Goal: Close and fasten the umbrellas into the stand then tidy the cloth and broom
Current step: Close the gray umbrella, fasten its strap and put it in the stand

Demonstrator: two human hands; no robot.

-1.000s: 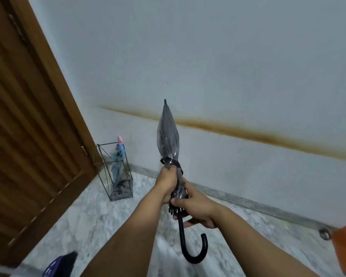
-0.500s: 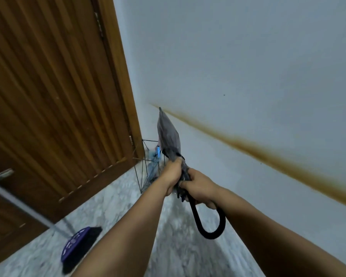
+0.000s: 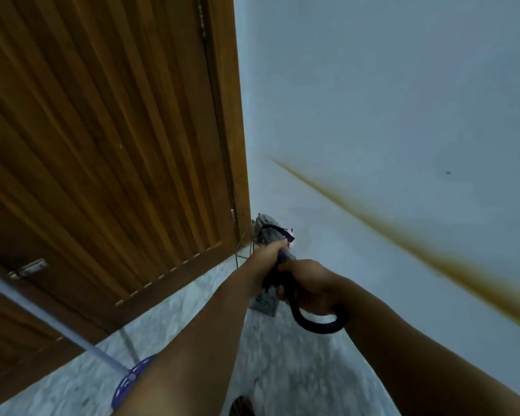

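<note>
- Our left hand (image 3: 269,250) is curled tight around the folded umbrella (image 3: 266,231), just below its black strap (image 3: 272,228). The fingers are wrapped around the far side, so we cannot see them one by one.
- Our right hand (image 3: 308,285) is closed around the lower part of the umbrella, right where the hook handle (image 3: 318,324) starts. Its fingers are pressed together in a fist.
- The two hands sit close, one right behind the other on the same stick.
- The umbrella points away from us, toward 12 o'clock, into the corner where the door (image 3: 108,151) meets the wall (image 3: 388,100). The black hook hangs down at about 5 o'clock from our right hand.
- We see bits of the wire stand (image 3: 240,253) just past our hands, at the corner. Its base (image 3: 264,303) shows under our wrists. Most of it is hidden by our arms.
- A small pink thing (image 3: 291,237) peeks out beside the umbrella. It is too blurry to tell what it is.
- The broom (image 3: 131,379) lies on the floor (image 3: 297,370) at about 7 o'clock, with a blue head and a pale stick (image 3: 42,318) going off to 9 o'clock.
- We count two hands, one grey umbrella, one stand and one broom.
</note>
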